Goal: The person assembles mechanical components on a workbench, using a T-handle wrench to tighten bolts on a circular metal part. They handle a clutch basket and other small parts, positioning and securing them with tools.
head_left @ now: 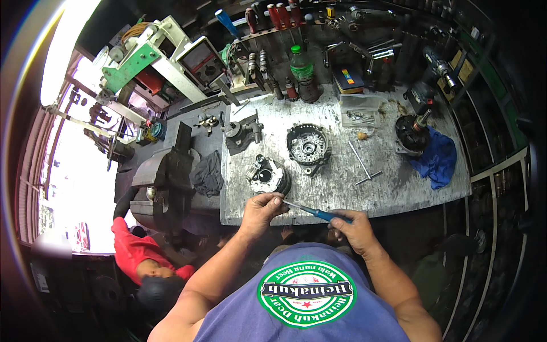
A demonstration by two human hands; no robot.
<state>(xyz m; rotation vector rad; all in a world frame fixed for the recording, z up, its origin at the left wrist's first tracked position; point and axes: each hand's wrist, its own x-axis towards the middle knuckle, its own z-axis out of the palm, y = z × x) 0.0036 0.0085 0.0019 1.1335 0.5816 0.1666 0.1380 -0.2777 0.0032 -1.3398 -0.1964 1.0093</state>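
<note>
My right hand (pixel 354 229) is closed around the blue handle of a screwdriver (pixel 323 215), its shaft pointing left. At the shaft's end, my left hand (pixel 263 214) is closed in a pinch over the tip; whether a small part is also between those fingers is hidden. Both hands are at the near edge of the metal-topped workbench (pixel 353 196). Just beyond my left hand lies an alternator-like part (pixel 268 178) with a round opening. Further back sits a round, open alternator housing (pixel 308 147) with its inside facing up.
A T-handle wrench (pixel 366 165) lies right of the housing. Further right, a rotor-like part (pixel 412 134) rests by a blue cloth (pixel 437 159). A bench vise (pixel 162 188) stands left, near a dark rag (pixel 207 174). Another person in red (pixel 139 251) is at lower left.
</note>
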